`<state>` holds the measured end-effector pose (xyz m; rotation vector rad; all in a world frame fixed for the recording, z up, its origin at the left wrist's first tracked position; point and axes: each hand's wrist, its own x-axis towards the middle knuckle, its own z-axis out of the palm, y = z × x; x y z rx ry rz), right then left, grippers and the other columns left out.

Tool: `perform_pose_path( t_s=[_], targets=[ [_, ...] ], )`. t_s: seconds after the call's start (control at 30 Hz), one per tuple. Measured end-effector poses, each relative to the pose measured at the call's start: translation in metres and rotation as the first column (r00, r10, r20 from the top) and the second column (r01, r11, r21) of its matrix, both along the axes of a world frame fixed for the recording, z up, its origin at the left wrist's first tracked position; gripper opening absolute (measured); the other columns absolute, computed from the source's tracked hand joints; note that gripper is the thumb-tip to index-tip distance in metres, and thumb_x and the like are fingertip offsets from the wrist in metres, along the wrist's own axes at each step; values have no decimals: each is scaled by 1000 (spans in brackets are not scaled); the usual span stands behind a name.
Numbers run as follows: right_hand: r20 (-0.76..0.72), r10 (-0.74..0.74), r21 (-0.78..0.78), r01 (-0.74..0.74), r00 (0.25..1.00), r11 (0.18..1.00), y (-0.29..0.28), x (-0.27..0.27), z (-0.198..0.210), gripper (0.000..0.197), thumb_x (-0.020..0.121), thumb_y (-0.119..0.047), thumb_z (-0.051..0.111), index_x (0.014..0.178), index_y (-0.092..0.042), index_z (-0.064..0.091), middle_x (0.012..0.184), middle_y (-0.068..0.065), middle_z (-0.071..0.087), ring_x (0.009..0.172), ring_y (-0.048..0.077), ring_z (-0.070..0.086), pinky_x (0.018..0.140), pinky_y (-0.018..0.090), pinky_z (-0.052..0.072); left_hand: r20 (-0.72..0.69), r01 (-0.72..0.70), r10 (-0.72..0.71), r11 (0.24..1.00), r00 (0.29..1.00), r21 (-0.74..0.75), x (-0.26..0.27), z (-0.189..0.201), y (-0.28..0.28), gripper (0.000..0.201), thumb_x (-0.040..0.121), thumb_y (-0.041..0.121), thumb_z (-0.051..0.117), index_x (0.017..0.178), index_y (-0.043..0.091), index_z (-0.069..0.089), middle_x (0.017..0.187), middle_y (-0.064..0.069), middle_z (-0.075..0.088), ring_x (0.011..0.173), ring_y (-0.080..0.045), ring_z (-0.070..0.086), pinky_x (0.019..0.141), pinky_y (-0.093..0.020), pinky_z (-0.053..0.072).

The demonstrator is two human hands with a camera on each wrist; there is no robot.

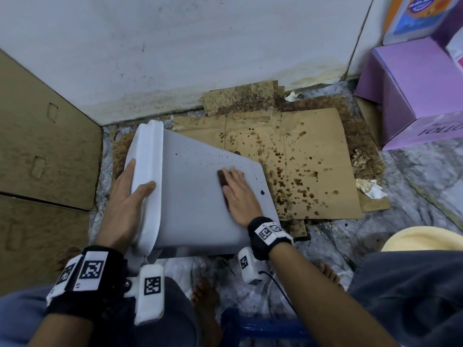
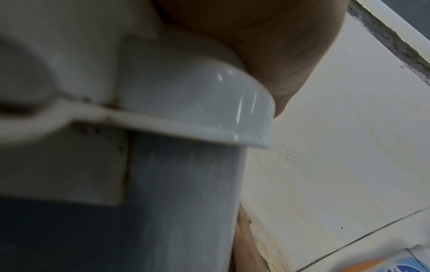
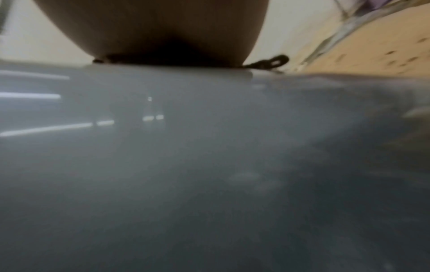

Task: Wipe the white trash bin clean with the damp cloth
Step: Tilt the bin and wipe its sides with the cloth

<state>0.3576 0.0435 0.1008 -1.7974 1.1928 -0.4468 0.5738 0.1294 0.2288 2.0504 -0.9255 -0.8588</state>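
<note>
The white trash bin (image 1: pixel 195 204) lies tipped on its side over stained cardboard, its lid (image 1: pixel 147 159) to the left. My left hand (image 1: pixel 126 194) grips the lid's rim, thumb over the near edge and fingers along the top; the left wrist view shows the rim (image 2: pixel 197 110) under the palm (image 2: pixel 267 46). My right hand (image 1: pixel 236 191) lies flat on the bin's upper side and presses a dark brown cloth (image 1: pixel 221 177) against it. Small brown spots (image 1: pixel 262 192) dot the surface near the cloth. In the right wrist view the palm (image 3: pixel 151 27) sits on the grey-white bin wall (image 3: pixel 186 165), with a cloth edge (image 3: pixel 267 63) peeking out.
Flattened cardboard (image 1: pixel 313 146) with brown splashes covers the floor beyond the bin. A brown carton (image 1: pixel 37 146) stands at the left, purple boxes (image 1: pixel 406 91) at the right, a white wall behind. Crumpled tissues (image 1: pixel 370 187) lie right of the cardboard. Bare feet (image 1: pixel 205 296) are below the bin.
</note>
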Motion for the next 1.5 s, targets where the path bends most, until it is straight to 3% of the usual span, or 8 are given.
perform_pose_path(
  t_s=[0.13, 0.27, 0.53, 0.73, 0.93, 1.17, 1.4, 1.5],
  targets=[
    [-184, -95, 110, 116, 978, 987, -12, -40, -36, 49, 105, -28, 19, 153, -19, 10, 161, 1, 4, 149, 16, -1, 116, 24, -7, -45, 24, -24, 1000, 999, 1, 14, -8, 4, 70, 79, 58, 60, 143, 60, 32, 153, 14, 41, 136, -25, 46, 110, -59, 36],
    [-232, -183, 188, 229, 955, 955, -14, -35, -42, 51, 104, -30, 22, 153, -19, 13, 162, 4, 7, 149, 20, 0, 121, 35, 1, -35, 67, -66, 998, 997, 3, 20, -13, 7, 70, 82, 59, 59, 145, 59, 30, 153, 14, 41, 137, -27, 46, 109, -61, 35],
    [-15, -26, -36, 25, 1000, 999, 11, -9, -15, 49, 104, -26, 28, 152, -22, 15, 161, -4, 9, 148, 11, 2, 121, 33, 3, -19, 69, -69, 997, 997, -17, 19, -16, 7, 70, 79, 58, 56, 143, 63, 29, 156, 18, 36, 140, -23, 41, 112, -59, 33],
    [-208, -177, 91, 200, 962, 976, -10, -38, -56, 50, 103, -32, 20, 152, -22, 15, 161, 1, 11, 149, 17, 8, 121, 43, 10, -26, 47, -47, 999, 999, -22, 15, -13, 9, 70, 77, 58, 57, 141, 65, 30, 154, 18, 38, 138, -23, 44, 111, -59, 35],
    [-218, -254, 184, 295, 942, 937, -15, -31, -50, 50, 104, -29, 22, 152, -19, 16, 161, 1, 10, 149, 19, 6, 121, 41, 6, -3, 64, -64, 998, 998, -7, 17, -11, 7, 70, 78, 60, 55, 143, 64, 28, 155, 16, 38, 138, -25, 44, 110, -60, 34],
    [-46, -75, 4, 75, 996, 997, 2, -13, -27, 49, 104, -22, 27, 152, -18, 17, 160, -1, 12, 148, 14, 6, 119, 26, 2, -26, 84, -83, 997, 996, 1, 23, -11, 5, 71, 80, 59, 58, 145, 60, 29, 155, 14, 39, 139, -27, 44, 108, -63, 36],
    [-192, -213, 134, 241, 958, 961, -8, -40, -50, 50, 103, -25, 26, 152, -18, 20, 159, 0, 21, 146, 14, 19, 119, 31, 16, 7, 44, -44, 999, 999, -11, 8, -6, 7, 75, 76, 58, 57, 145, 59, 27, 156, 24, 32, 141, -15, 39, 114, -56, 33],
    [-149, -244, 127, 263, 958, 956, -4, -31, -40, 50, 103, -21, 28, 152, -14, 21, 159, 2, 20, 146, 15, 18, 119, 28, 11, 16, 28, -27, 1000, 999, -7, 4, -3, 6, 77, 75, 59, 55, 146, 57, 26, 157, 23, 28, 142, -14, 36, 116, -54, 30]
  ],
)
